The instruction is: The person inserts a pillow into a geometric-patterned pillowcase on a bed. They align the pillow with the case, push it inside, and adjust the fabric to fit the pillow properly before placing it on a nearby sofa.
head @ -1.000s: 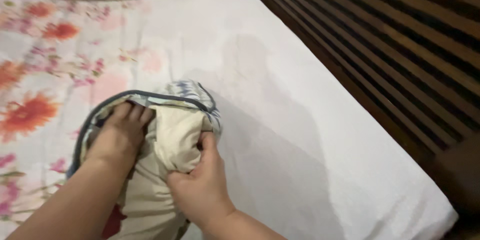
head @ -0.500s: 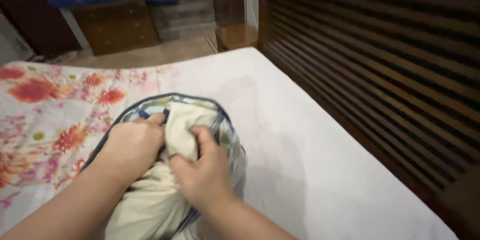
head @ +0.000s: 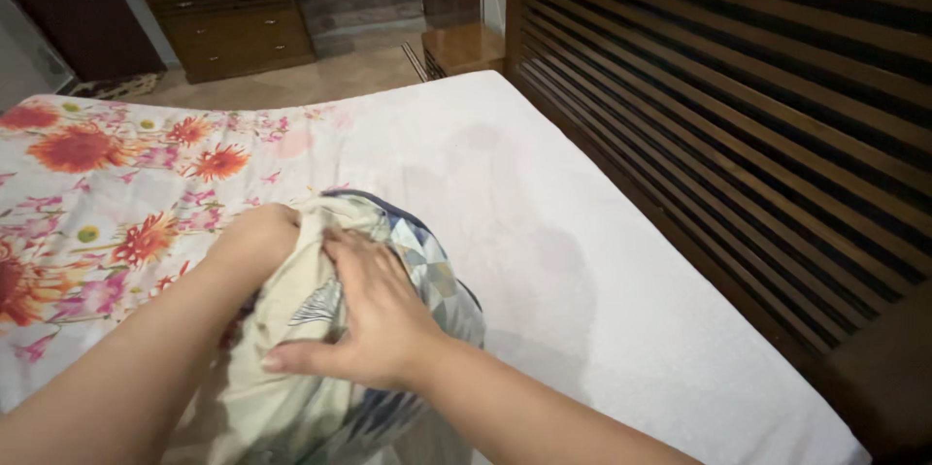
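Observation:
A cream pillow (head: 291, 368) lies partly inside a patterned pillowcase (head: 427, 276) with a dark blue piped edge, on a white mattress (head: 602, 290). My left hand (head: 254, 237) is pushed into the case's mouth with its fingers hidden, bunching the fabric at the pillow's top. My right hand (head: 364, 315) lies flat on the pillow with fingers spread, pressing down on the case and cream cloth.
A floral sheet (head: 107, 183) with orange and pink flowers covers the mattress's left part. A dark slatted wooden headboard (head: 738, 86) runs along the right. Beyond the bed stand a wooden chest of drawers (head: 228, 23) under a blue cloth and a small wooden table (head: 466, 46).
My right hand has let go of the cream fabric and flattened onto the pillow. The case has come further over the pillow's top, and my left hand has sunk deeper inside.

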